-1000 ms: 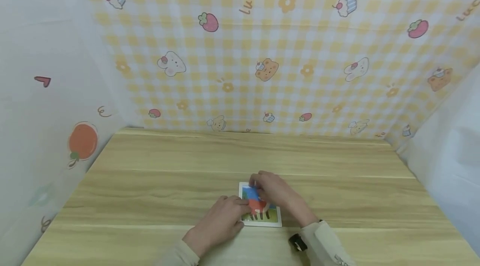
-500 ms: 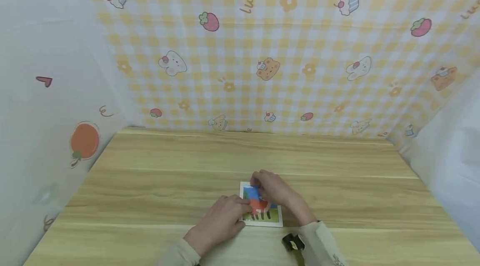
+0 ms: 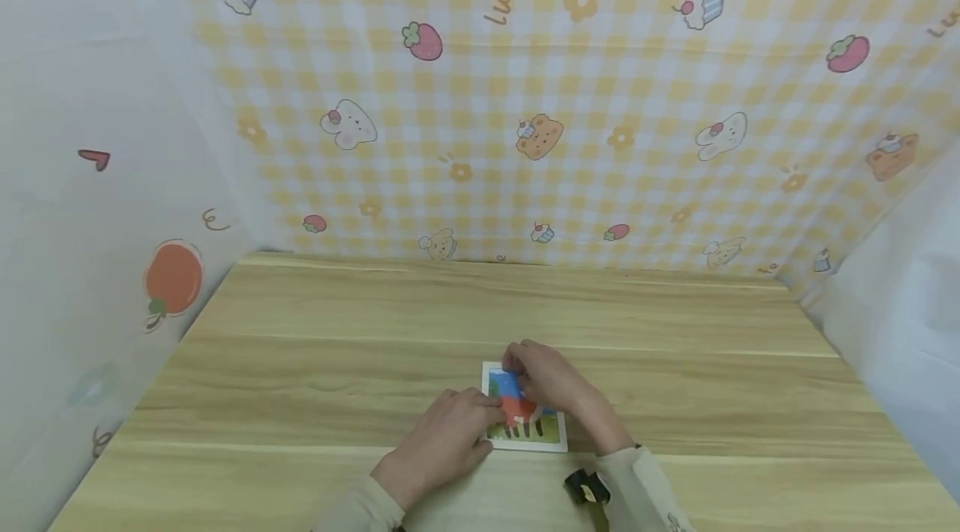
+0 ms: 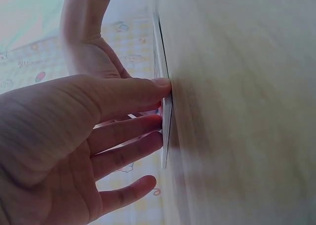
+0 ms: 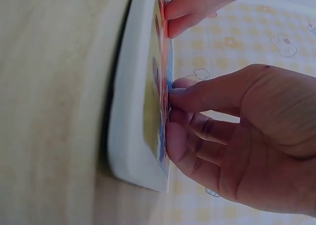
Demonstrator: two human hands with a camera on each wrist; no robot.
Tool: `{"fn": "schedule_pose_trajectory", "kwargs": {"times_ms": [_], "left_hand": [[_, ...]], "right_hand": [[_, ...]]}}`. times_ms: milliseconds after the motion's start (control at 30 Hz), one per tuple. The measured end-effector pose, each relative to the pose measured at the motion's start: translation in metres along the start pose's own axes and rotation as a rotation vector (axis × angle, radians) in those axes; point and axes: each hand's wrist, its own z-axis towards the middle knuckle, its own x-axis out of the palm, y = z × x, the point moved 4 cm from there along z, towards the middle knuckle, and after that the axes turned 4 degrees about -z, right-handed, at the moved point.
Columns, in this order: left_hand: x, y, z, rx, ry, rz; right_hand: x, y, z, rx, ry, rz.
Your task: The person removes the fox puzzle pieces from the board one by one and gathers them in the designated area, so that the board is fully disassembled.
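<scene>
A small white-framed picture board (image 3: 551, 432), showing a red animal with dark legs on green grass under blue, lies on the wooden table. My left hand (image 3: 446, 436) is at its left side. In the left wrist view the thumb (image 4: 160, 84) touches the board's edge and the fairly straight fingers (image 4: 148, 141) rest on its face. From the upper right my right hand (image 3: 551, 378) reaches over the board. In the right wrist view its bent fingers and thumb (image 5: 185, 96) touch the picture surface. Whether anything lies between those tips is hidden.
A black clip-like object with a strap (image 3: 587, 486) is beside the right sleeve (image 3: 641, 486). The wooden table (image 3: 315, 332) meets a yellow-checked cloth (image 3: 465, 98) at the back. White cloth sides (image 3: 90, 265) stand at left and right.
Both hands keep nearly the same place on the board. The black object by the right sleeve has shifted slightly left and turned. The whole head view has drifted a little.
</scene>
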Motion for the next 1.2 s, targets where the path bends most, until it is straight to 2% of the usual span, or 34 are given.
{"fn": "schedule_pose_trajectory", "kwargs": {"times_ms": [267, 567, 967, 1200], "left_hand": [[0.0015, 0.001, 0.0029, 0.01, -0.008, -0.005], [0.0028, 0.0008, 0.0047, -0.003, 0.019, -0.006], [0.0018, 0.0007, -0.001, -0.013, 0.007, -0.029], [0.0021, 0.0015, -0.0009, -0.005, 0.013, -0.023]], "right_hand": [[-0.0053, 0.0031, -0.004, 0.019, 0.013, -0.037], [-0.0063, 0.0059, -0.0072, 0.011, 0.04, -0.024], [-0.0033, 0.0055, -0.0044, -0.018, 0.064, 0.005], [-0.0034, 0.007, -0.0042, 0.02, 0.075, 0.045]]}}
